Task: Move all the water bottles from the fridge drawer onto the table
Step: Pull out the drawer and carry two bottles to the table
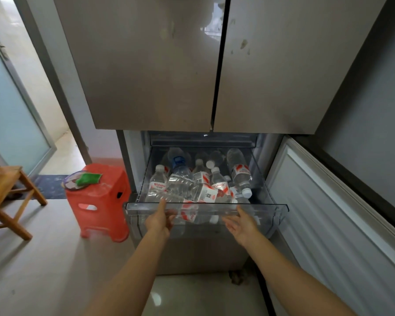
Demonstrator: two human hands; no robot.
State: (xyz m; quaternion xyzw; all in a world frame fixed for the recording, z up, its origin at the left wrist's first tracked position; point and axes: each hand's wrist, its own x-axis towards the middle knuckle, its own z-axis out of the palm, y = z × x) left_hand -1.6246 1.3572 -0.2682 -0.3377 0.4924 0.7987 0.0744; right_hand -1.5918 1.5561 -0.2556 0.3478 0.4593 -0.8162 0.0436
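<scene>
Reaching up from the bottom edge, the left hand (159, 221) sits at the front of the drawer (271, 207), thumb raised to its rim, fingers (170, 221) loosely bent and apart, clamped on nothing. To its right, the right hand (242, 222) lies just before the drawer front, palm up, fingers (228, 223) spread. The clear drawer stands pulled out beneath the 2 shut fridge doors (146, 65). All the bottles (201, 185) lie jumbled inside it, some standing, some on their sides. A red stool (100, 201) stands on the floor just left of the fridge with a plate (70, 181) and a green cloth (88, 177) on top. A wooden desk (0, 185) is further left.
</scene>
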